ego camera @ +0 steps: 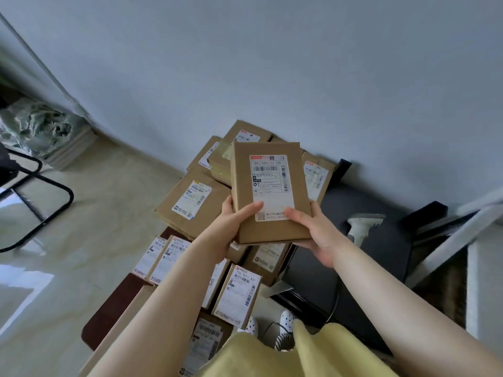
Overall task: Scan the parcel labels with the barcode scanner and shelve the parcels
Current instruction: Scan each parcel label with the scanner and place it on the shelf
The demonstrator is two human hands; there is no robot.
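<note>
Both hands hold one parcel (269, 191) up in front of the person, label (270, 186) facing the camera: the left hand (231, 227) grips its lower left edge with the thumb across the face, and the right hand (315, 229) grips the lower right corner, thumb lying on the bottom of the label. Likely this is the pause before scanning. The barcode scanner (362, 227) lies just right of the right hand on a dark surface (381, 268), untouched, so one hand must let go to fetch it; the parcel could then tip out of a one-sided grip. The right thumb may also cover part of the print, though the barcodes higher up look clear. Below and beyond the hands, more parcels (190, 202) are piled loosely on the floor (95, 213) against the wall (272, 63); a dropped box could knock that stack over
</note>
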